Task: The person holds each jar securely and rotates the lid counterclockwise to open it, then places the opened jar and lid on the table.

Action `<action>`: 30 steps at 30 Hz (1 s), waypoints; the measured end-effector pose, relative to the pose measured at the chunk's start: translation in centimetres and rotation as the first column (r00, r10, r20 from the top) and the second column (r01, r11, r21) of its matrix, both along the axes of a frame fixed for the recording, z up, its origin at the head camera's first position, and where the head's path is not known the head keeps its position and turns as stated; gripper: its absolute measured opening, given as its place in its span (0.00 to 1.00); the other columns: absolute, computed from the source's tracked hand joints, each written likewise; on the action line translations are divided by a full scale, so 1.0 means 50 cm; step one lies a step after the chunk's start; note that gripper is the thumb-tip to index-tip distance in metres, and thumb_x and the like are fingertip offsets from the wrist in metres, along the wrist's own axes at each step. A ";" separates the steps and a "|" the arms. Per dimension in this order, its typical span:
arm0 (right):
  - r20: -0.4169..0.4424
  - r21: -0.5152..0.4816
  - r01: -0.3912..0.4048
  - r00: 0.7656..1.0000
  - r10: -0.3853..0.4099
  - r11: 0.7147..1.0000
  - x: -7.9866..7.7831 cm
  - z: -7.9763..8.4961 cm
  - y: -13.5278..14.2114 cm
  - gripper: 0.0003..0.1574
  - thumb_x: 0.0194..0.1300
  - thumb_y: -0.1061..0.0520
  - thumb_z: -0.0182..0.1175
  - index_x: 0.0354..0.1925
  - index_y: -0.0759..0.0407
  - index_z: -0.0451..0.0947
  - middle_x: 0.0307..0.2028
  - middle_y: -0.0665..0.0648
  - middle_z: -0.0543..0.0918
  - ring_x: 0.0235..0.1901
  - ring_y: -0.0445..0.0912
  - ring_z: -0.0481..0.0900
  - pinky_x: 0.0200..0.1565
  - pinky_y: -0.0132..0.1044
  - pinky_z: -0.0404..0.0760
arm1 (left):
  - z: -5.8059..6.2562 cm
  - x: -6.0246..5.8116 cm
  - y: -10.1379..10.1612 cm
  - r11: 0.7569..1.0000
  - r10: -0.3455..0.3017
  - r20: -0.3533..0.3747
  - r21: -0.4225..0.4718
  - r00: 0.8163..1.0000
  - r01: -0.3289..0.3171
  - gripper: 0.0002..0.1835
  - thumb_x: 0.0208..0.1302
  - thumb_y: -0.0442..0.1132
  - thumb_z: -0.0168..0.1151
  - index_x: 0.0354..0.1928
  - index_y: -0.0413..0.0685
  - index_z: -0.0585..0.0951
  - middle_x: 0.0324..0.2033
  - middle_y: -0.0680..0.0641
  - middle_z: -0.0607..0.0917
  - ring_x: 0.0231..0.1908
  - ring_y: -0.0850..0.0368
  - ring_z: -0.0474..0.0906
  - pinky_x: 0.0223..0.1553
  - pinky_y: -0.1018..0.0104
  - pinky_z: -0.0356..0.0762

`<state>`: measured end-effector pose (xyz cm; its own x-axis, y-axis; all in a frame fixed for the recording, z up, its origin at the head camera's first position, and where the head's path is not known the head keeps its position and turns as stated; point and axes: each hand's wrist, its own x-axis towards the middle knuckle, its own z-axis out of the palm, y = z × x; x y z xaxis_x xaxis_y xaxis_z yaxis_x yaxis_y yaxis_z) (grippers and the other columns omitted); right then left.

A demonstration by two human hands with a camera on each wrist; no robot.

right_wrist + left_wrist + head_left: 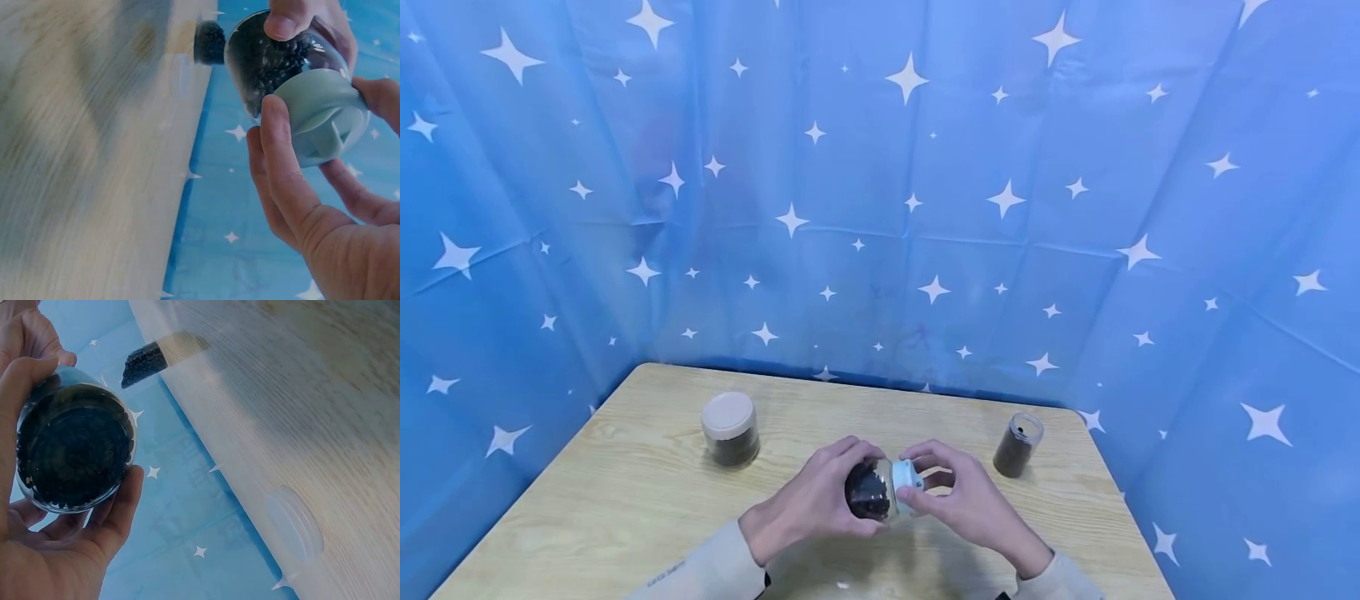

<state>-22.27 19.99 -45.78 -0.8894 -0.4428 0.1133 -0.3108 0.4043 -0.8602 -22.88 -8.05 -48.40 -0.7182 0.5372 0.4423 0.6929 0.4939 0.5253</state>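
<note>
My left hand point(820, 497) is wrapped around a clear round jar point(868, 492) with dark, grainy contents. The jar is tilted onto its side above the table, its base facing the left wrist camera. At its other end is a light blue lid point(319, 112) with a raised piece on top. My right hand point(966, 500) grips this lid by its rim, thumb and fingers on opposite sides. In the right wrist view the lid sits on the jar's mouth point(269, 69). Whether it is tight or loose I cannot tell.
A wider jar with a pale lid point(728, 417) and dark contents stands on the wooden table point(625, 492), far left. Toward the right edge stands a narrow clear-topped container point(1017, 450), dark inside. A blue star-patterned curtain point(865, 183) hangs behind the table.
</note>
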 end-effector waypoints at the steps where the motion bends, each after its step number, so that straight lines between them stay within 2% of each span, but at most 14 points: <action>1: 0.002 -0.005 -0.003 1.000 0.003 1.000 0.000 -0.001 0.000 0.25 0.79 0.46 0.78 0.68 0.52 0.86 0.61 0.60 0.92 0.55 0.44 0.92 0.58 0.39 0.94 | 0.000 0.000 0.000 1.000 -0.004 0.001 -0.002 1.000 0.004 0.43 0.52 0.52 0.96 0.68 0.52 0.84 0.55 0.54 0.89 0.51 0.66 0.86 0.57 0.68 0.92; 8: 0.002 -0.027 -0.019 1.000 0.019 0.999 0.002 -0.006 0.006 0.25 0.78 0.49 0.79 0.67 0.52 0.87 0.60 0.62 0.92 0.55 0.51 0.92 0.58 0.39 0.94 | 0.001 -0.001 0.003 0.999 -0.027 0.005 -0.020 1.000 0.027 0.42 0.54 0.52 0.95 0.68 0.52 0.84 0.56 0.54 0.90 0.51 0.67 0.87 0.56 0.69 0.91; 14: 0.015 -0.017 -0.031 0.999 0.032 0.999 0.005 -0.011 0.013 0.24 0.79 0.49 0.78 0.67 0.51 0.87 0.60 0.62 0.92 0.53 0.46 0.92 0.57 0.39 0.94 | -0.001 0.000 0.006 0.998 -0.039 0.023 -0.039 0.999 0.040 0.42 0.55 0.54 0.95 0.68 0.51 0.84 0.56 0.53 0.91 0.51 0.68 0.86 0.55 0.70 0.91; 20: 0.012 -0.020 -0.044 0.999 0.044 0.999 0.003 -0.016 0.013 0.24 0.80 0.49 0.77 0.67 0.53 0.87 0.60 0.63 0.92 0.53 0.46 0.92 0.56 0.40 0.95 | -0.005 -0.001 0.005 0.998 -0.035 0.028 -0.053 0.999 0.037 0.42 0.55 0.57 0.94 0.67 0.51 0.84 0.55 0.53 0.91 0.50 0.68 0.86 0.53 0.71 0.90; 30: 0.064 -0.046 -0.057 0.996 0.060 0.997 -0.003 -0.020 0.006 0.24 0.80 0.51 0.77 0.67 0.54 0.86 0.59 0.67 0.91 0.51 0.48 0.92 0.48 0.38 0.97 | -0.006 -0.004 -0.002 0.997 -0.049 0.036 -0.056 0.998 0.051 0.43 0.56 0.55 0.94 0.69 0.50 0.83 0.56 0.52 0.92 0.50 0.68 0.87 0.53 0.73 0.90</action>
<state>-22.42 20.31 -46.80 -0.8681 -0.4905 0.0768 -0.2758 0.3478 -0.8961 -23.07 -8.16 -48.71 -0.7039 0.5967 0.3853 0.6996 0.4886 0.5214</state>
